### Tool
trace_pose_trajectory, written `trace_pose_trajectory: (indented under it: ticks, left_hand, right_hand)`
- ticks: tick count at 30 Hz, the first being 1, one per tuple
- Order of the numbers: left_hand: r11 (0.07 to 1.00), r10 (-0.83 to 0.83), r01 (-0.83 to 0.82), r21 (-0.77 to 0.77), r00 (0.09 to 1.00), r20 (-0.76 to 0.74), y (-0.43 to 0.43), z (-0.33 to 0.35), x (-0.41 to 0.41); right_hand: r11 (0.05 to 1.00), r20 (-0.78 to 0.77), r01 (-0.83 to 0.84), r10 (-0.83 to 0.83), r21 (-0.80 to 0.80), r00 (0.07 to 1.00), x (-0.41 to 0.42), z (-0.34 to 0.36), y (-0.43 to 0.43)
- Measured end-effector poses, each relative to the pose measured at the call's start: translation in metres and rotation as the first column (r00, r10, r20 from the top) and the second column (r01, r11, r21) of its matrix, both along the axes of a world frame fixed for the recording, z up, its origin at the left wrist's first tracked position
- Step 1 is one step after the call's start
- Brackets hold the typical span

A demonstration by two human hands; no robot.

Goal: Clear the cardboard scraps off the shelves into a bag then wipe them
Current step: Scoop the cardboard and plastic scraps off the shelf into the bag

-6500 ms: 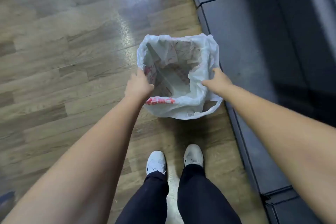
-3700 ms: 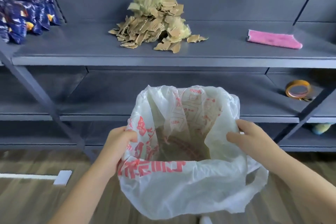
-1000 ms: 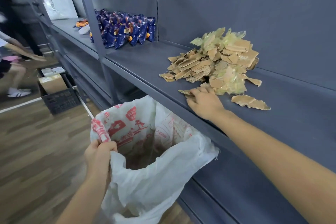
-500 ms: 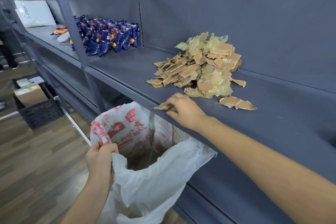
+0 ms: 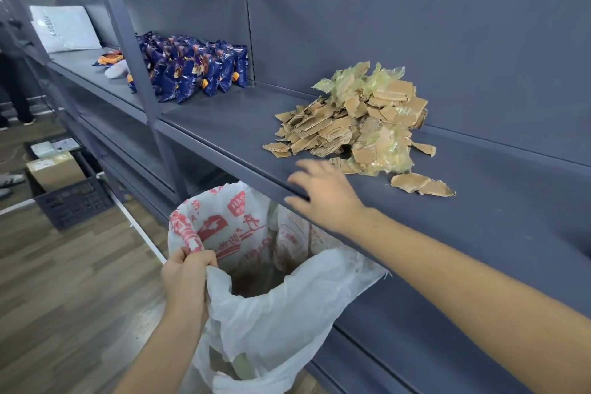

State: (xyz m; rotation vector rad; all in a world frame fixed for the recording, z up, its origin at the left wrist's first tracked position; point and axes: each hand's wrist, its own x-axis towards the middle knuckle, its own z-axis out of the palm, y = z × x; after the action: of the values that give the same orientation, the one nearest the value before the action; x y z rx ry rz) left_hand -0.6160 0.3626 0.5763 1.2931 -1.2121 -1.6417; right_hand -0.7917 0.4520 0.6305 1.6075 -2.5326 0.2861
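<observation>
Right hand (image 5: 323,193) spread, empty, at shelf (image 5: 224,125) near edge beside cardboard scraps (image 5: 351,128); left hand (image 5: 187,278) pinches plastic bag (image 5: 281,307) rim, mouth open below edge, likely to catch swept scraps.

The shelf (image 5: 479,217) is a flat slate blue-grey. The cardboard scraps (image 5: 339,128) are tan brown, mixed with yellowish-green translucent bits. The bag (image 5: 281,313) is translucent white with red printed lettering and blocks. The snack packets (image 5: 192,70) are dark blue with orange marks. The floor (image 5: 73,281) is brown wood-grain planking.
</observation>
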Motion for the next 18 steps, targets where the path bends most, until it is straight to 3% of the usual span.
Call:
trace_pose_trajectory:
  ticks: [5,8,12,18]
  left_hand:
    - [0.999,0.011,-0.011,0.030,1.000,-0.006,-0.003,-0.002,-0.003]
    - [1.000,0.005,-0.005,0.019,1.000,-0.002,-0.004,-0.002,-0.004]
    - [1.000,0.011,-0.011,0.005,1.000,0.006,-0.004,-0.003,-0.005]
    - [1.000,0.015,-0.015,0.004,1.000,-0.007,-0.002,-0.001,-0.007]
  right_hand:
    - [0.941,-0.083,0.329,-0.335,-0.074,0.939,-0.061,0.033,0.010]
    - [0.881,0.066,0.472,-0.469,-0.041,0.881,-0.098,0.043,0.018]
    - [0.890,0.198,0.426,-0.453,0.165,0.869,-0.119,0.014,0.028]
    - [0.909,0.077,0.408,-0.414,0.088,0.907,-0.115,0.002,0.026]
